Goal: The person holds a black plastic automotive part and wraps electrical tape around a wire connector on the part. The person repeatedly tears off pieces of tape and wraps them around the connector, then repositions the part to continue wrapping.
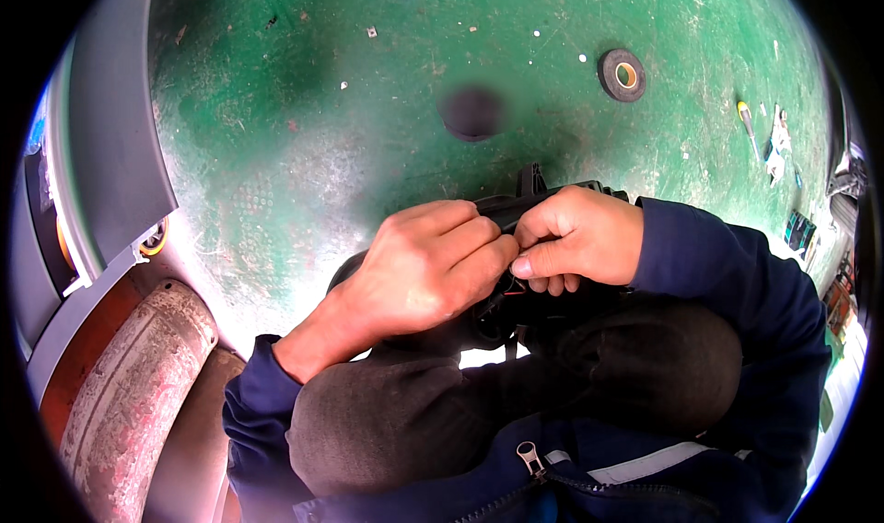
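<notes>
A black plastic part [531,180] with an upright tab rests by my knees, mostly hidden under my hands. My left hand [414,267] lies over its left side, back up, with the fingers curled closed. From the right my right hand [580,238] meets it, thumb and forefinger pinched right beside the left fingertips. Whatever sits between the fingers is too small and too covered to name. A thin reddish strand [516,293] shows just below the fingertips, against the dark part.
On the green floor [304,127] lie a black tape roll [623,75], a blurred dark round thing [474,112] and a yellow-handled screwdriver [747,127]. A grey panel [110,99] stands at the left, above a worn, curved metal piece [138,403].
</notes>
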Tool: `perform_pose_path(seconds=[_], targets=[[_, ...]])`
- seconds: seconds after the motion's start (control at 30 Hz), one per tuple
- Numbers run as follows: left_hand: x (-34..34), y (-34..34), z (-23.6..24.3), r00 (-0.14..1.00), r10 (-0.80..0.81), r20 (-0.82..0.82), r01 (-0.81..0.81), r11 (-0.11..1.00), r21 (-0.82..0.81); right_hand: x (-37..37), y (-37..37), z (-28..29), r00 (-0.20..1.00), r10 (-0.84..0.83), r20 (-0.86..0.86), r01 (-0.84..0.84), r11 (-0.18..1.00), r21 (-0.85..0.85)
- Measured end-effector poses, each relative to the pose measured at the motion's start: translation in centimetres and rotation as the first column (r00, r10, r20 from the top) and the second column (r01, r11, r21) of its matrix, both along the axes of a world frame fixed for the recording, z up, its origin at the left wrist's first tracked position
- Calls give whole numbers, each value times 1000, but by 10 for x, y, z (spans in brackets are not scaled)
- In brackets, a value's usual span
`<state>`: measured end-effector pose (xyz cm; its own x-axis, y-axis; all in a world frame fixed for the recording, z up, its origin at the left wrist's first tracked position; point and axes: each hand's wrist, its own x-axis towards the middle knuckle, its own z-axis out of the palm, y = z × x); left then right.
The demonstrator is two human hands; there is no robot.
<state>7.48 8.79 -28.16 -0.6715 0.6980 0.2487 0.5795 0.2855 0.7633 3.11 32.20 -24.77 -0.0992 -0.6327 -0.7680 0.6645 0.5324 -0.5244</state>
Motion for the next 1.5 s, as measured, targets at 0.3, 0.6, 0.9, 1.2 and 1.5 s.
perform_pose_path(seconds=[0.3, 0.6, 0.9, 1.2, 1.5], targets=[[-8, 1, -5, 993, -47, 107, 44, 998, 33, 0, 4, -1, 999, -18, 33, 19, 999, -44], [-12, 2, -2, 981, -117, 156, 117, 993, 10, -1, 3, 2, 998, 32, -46, -32, 999, 14], [-6, 2, 2, 955, -33, 295, 40, 999, -20, -6, 4, 8, 982, 86, -166, -82, 996, 31], [-3, -7, -2, 765, 51, 643, -45, 999, -25, 2, 14, 3, 915, 51, -401, -64, 998, -21], [2, -5, 0, 859, -5, 511, -31, 998, 60, 0, 16, 8, 827, 239, -508, -233, 969, 77]])
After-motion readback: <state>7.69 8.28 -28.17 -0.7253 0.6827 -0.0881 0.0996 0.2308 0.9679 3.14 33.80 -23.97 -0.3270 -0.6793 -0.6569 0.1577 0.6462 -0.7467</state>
